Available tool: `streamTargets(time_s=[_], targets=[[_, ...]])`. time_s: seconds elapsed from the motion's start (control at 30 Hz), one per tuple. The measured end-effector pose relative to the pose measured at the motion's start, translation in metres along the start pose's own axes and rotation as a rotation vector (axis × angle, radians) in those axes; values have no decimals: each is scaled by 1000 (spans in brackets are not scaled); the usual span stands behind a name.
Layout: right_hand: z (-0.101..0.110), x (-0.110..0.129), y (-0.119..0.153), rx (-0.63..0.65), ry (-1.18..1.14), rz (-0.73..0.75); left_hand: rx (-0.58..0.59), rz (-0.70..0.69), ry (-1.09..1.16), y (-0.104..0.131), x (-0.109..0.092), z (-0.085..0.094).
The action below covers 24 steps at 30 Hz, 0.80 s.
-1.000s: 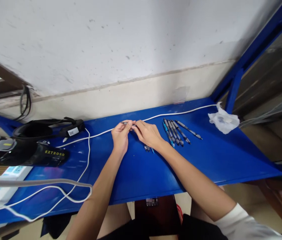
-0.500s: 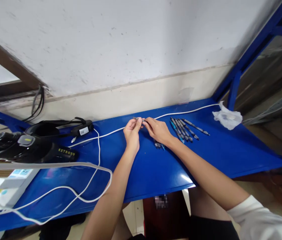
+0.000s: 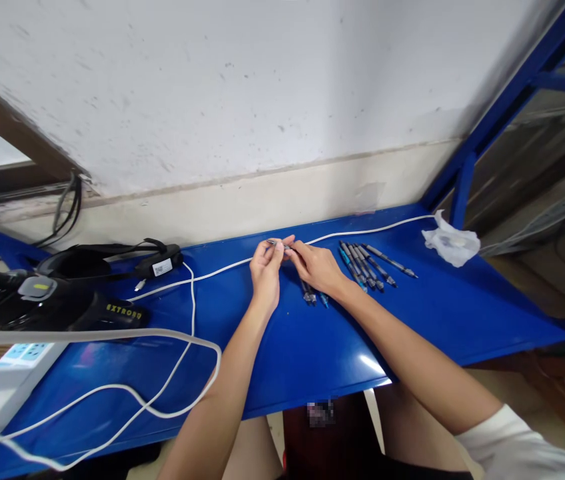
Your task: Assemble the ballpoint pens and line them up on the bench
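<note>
Near the back of the blue table, my left hand [image 3: 266, 270] pinches a slim dark pen [image 3: 274, 243] between thumb and fingers. My right hand [image 3: 316, 263] is closed around the other end of the same pen, its thumb and index finger touching my left fingertips. Fingers hide most of the pen's middle. Under and beside my right hand lie several more pens [image 3: 309, 295], partly covered. To the right rests a row of several grey and teal pens [image 3: 366, 265], side by side, with one a little apart.
A white cable [image 3: 222, 268] runs along the back of the blue table [image 3: 292, 353] and loops at the left. At left are a black device marked EXTROBD [image 3: 122, 312], a black adapter [image 3: 165, 263] and a white power strip [image 3: 5, 380]. Crumpled white plastic [image 3: 451, 241] lies right.
The view has shifted slightly. Both hands stay together on the pen, with the right fingers a little changed in position. More of the pens beneath my right hand show.
</note>
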State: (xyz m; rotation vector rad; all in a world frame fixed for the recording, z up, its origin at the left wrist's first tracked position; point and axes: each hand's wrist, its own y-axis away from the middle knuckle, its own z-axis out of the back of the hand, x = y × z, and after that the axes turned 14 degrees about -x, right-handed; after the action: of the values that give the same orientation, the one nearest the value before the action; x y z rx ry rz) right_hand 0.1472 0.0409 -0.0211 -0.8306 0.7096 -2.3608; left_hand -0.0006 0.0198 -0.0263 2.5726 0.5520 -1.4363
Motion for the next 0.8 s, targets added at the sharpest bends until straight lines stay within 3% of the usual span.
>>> streamTargets(time_s=[0.1, 0.33, 0.5, 0.8], targets=[[3, -4, -1, 20, 35, 0, 40, 39, 2, -1, -3, 0], [4, -3, -2, 67, 60, 19, -96, -43, -54, -2, 1, 2], [6, -1, -1, 57, 83, 20, -219, -53, 7, -13, -10, 10], [5, -5, -2, 18, 52, 39, -228, -26, 44, -15, -18, 11]])
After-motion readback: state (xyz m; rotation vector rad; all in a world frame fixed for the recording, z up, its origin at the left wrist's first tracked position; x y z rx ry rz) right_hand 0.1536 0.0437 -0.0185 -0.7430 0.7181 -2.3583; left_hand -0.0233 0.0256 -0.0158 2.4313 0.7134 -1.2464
